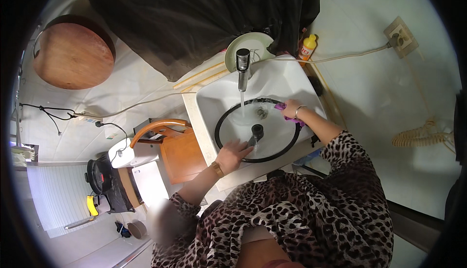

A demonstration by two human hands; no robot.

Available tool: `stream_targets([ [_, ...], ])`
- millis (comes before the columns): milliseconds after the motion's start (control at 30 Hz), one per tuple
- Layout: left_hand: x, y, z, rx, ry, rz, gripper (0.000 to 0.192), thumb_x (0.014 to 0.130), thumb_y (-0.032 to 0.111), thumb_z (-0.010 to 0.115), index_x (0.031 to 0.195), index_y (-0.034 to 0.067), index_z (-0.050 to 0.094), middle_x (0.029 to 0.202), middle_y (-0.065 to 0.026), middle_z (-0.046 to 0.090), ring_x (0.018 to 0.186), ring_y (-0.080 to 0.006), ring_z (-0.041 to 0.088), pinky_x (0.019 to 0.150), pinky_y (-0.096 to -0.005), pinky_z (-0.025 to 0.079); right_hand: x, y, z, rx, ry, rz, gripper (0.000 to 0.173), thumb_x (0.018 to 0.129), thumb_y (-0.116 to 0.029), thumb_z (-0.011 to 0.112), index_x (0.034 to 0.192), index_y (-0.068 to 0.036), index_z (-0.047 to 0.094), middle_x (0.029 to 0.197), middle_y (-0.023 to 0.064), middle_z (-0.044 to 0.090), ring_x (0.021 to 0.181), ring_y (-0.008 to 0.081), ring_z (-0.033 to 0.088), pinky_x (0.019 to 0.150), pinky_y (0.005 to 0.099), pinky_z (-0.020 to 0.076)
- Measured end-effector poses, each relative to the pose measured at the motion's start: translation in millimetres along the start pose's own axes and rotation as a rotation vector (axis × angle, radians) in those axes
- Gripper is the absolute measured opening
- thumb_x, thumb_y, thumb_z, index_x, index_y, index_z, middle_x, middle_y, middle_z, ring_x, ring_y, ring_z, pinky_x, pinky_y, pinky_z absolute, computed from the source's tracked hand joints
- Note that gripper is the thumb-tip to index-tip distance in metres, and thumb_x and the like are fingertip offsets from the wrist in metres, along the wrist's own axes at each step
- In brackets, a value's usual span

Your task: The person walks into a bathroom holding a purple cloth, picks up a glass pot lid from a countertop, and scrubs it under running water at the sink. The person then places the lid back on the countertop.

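A round glass pot lid [276, 142] with a black rim and black knob is inside the white sink [213, 95]. My left hand [231, 155] grips the lid at its lower left rim, its fingers reaching over the glass beside the knob. At the upper right rim, my right hand [290, 109] presses a bunched purple cloth [297, 121] against the lid. Water runs from the chrome faucet [243, 69] into the sink, past the lid's upper left part. Fingertips of the right hand are partly hidden by the cloth.
Behind the faucet stands a pale green plate [233, 49], with a yellow-capped bottle [307, 49] to its right. A cable [343, 57] crosses behind the faucet to a wall socket [401, 36]. Black plastic sheeting [189, 16] hangs above. A wooden chair [182, 155] stands left.
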State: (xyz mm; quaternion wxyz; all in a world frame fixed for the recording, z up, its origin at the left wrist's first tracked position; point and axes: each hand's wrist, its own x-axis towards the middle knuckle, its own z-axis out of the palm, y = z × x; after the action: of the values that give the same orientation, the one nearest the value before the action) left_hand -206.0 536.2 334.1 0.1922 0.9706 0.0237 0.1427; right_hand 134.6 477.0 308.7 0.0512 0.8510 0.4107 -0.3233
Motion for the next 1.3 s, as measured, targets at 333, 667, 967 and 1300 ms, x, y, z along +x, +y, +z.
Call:
stream_targets([
  [333,29.6,-11.4,-22.4,-0.646,0.161,-0.348,0.023,0.078,0.003,0.068,0.100,0.002,0.068,0.099,-0.0156,0.068,0.088,-0.0297,0.067,0.077,-0.0320,0.054,-16.2,18.1,-97.3,0.788,-0.117,0.137,0.022,0.062,-0.013,0.073,0.072,0.006,0.066,0.069,0.0098,0.064,0.057,0.0178,0.061,0.050,0.0314,0.0499],
  [667,52.9,25.5,-15.4,-0.391,0.143,-0.454,0.033,0.072,0.003,0.062,0.103,0.011,0.067,0.087,-0.0149,0.066,0.077,-0.0337,0.063,0.066,-0.0396,0.051,-60.4,-38.3,-91.8,0.827,0.088,0.005,0.018,0.060,-0.006,0.071,0.069,0.008,0.065,0.066,0.0113,0.063,0.056,0.0166,0.060,0.049,0.0303,0.0491],
  [967,-10.8,15.8,-25.9,-0.516,0.367,-0.620,0.013,0.079,0.005,0.068,0.091,0.002,0.067,0.063,-0.0154,0.058,0.051,-0.0203,0.054,0.050,-0.0309,0.045,-112.0,-105.1,-90.8,1.154,-0.117,-0.122,0.023,0.077,-0.014,0.066,0.091,0.004,0.063,0.073,0.0098,0.061,0.059,0.0201,0.064,0.051,0.0297,0.0558],
  [1300,-103.3,12.7,-74.8,-0.575,0.483,-0.702,0.011,0.078,0.009,0.072,0.079,-0.001,0.066,0.060,-0.0105,0.055,0.051,-0.0173,0.049,0.049,-0.0286,0.040,-157.4,-166.7,-62.0,1.575,-0.186,-0.255,0.025,0.087,-0.021,0.058,0.095,0.002,0.059,0.080,0.0142,0.065,0.075,0.0291,0.068,0.061,0.0347,0.0564],
])
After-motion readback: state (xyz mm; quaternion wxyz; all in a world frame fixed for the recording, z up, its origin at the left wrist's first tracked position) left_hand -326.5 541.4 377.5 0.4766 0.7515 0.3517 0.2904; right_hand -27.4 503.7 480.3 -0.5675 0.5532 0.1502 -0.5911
